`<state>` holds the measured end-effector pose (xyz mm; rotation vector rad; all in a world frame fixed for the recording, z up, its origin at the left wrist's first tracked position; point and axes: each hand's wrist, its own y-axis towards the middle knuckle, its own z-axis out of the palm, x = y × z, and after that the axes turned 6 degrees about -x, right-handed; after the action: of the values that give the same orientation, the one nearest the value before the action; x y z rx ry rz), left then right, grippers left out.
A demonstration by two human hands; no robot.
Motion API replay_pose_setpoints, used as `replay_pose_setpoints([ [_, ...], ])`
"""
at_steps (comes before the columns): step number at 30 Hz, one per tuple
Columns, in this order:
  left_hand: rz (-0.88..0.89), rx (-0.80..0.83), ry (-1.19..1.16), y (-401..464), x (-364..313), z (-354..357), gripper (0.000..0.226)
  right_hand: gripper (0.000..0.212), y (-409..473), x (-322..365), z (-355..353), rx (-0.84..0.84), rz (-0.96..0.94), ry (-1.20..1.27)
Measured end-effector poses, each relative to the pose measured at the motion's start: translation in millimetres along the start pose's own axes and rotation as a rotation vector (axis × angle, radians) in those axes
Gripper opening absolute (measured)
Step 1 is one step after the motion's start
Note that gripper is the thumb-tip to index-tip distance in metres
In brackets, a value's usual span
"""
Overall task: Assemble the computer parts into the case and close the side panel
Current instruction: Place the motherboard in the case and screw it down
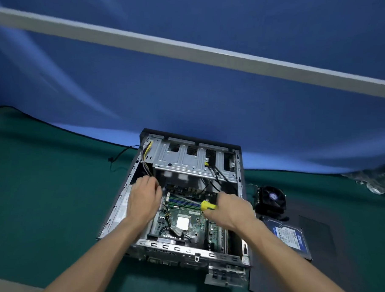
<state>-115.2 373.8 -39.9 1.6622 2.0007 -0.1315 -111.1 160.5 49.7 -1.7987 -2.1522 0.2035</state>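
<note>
left hand (144,195): fingers curled on cables (147,163) inside case (241,170) | right hand (228,210): grips yellow connector (207,205)

An open grey metal computer case (186,158) is laid on its side, its green motherboard (185,220) exposed within. Just right of it, a black finned cooler fan (271,199) is set flat. A blue-labelled hard drive (290,235) is placed upon a dark flat side panel (314,272) nearby.
</note>
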Motion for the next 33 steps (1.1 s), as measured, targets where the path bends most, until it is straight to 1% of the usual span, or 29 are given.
replay_pose_setpoints([
  [2, -0.005, 0.005, -0.039, -8, -19, 1, 0.011, 0.035, -10, -30, 7, -0.075, 0.023, 0.248],
  [5, -0.009, 0.059, -0.102, -20, -53, 5, 0.013, 0.032, -26, -67, 25, -0.161, 0.052, 0.698],
  [6, -0.009, 0.077, -0.115, -23, -65, 7, 0.013, 0.031, -29, -77, 29, -0.182, 0.075, 0.801],
  [9, 0.003, 0.127, -0.148, -34, -102, 15, 0.015, 0.023, -32, -98, 39, -0.202, 0.159, 1.038],
  [11, 0.032, 0.154, -0.149, -41, -127, 24, 0.019, 0.024, -28, -111, 45, -0.231, 0.255, 1.190],
  [12, 0.049, 0.169, -0.145, -44, -141, 28, 0.022, 0.026, -26, -117, 48, -0.260, 0.301, 1.226],
  [13, 0.062, 0.185, -0.140, -46, -153, 34, 0.025, 0.029, -24, -123, 52, -0.287, 0.339, 1.229],
  [15, 0.066, 0.216, -0.119, -50, -176, 46, 0.031, 0.036, -20, -135, 62, -0.293, 0.403, 1.149],
  [17, 0.058, 0.235, -0.099, -52, -194, 59, 0.036, 0.042, -17, -145, 74, -0.245, 0.457, 1.052],
  [20, 0.047, 0.255, -0.053, -51, -208, 76, 0.043, 0.039, -16, -156, 92, -0.119, 0.479, 0.969],
  [23, 0.084, 0.259, 0.048, -47, -212, 87, 0.045, 0.037, -13, -161, 104, -0.058, 0.460, 0.884],
  [27, 0.047, 0.168, 0.040, -52, -216, 92, 0.047, 0.027, -3, -162, 115, -0.013, 0.422, 0.744],
  [29, 0.013, 0.144, 0.033, -54, -216, 94, 0.043, 0.025, 4, -161, 119, 0.006, 0.375, 0.624],
  [31, -0.007, 0.159, 0.056, -54, -216, 97, 0.038, 0.019, 12, -159, 121, -0.008, 0.312, 0.493],
  [32, -0.011, 0.166, 0.076, -52, -216, 98, 0.035, 0.020, 15, -158, 122, -0.010, 0.276, 0.427],
  [33, -0.010, 0.170, 0.098, -51, -216, 99, 0.033, 0.025, 19, -157, 125, -0.005, 0.235, 0.353],
])
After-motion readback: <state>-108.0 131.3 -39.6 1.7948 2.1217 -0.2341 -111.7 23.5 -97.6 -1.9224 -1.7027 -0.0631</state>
